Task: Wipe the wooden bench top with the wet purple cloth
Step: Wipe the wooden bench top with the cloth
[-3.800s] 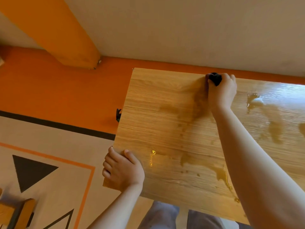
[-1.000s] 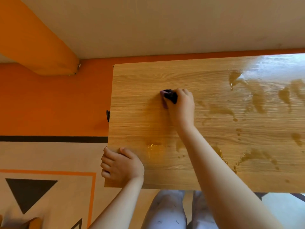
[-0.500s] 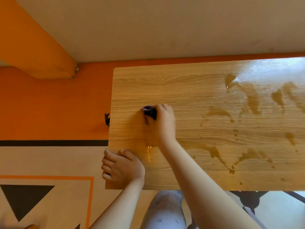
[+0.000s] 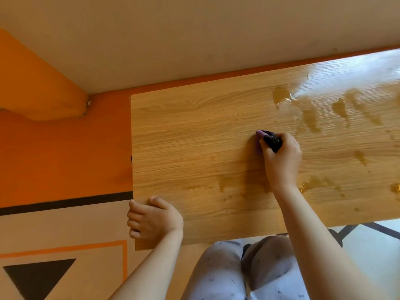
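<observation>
The wooden bench top (image 4: pixel 190 144) fills the middle and right of the head view. Wet patches and water streaks lie on its right half and along its near side. My right hand (image 4: pixel 281 159) grips the bunched dark purple cloth (image 4: pixel 268 139) and presses it on the wood near the middle of the top. Most of the cloth is hidden inside my fist. My left hand (image 4: pixel 151 219) grips the bench's near left corner, with the fingers curled over the left edge and the thumb on top.
An orange floor band (image 4: pixel 65 159) with a black stripe lies left of the bench. A beige wall (image 4: pixel 194 40) runs behind it, with an orange slanted beam (image 4: pixel 36 89) at the far left. My knees (image 4: pixel 249 267) are under the near edge.
My right hand has swept the cloth from the left part of the bench top back toward the right. The left hand has kept its grip on the corner.
</observation>
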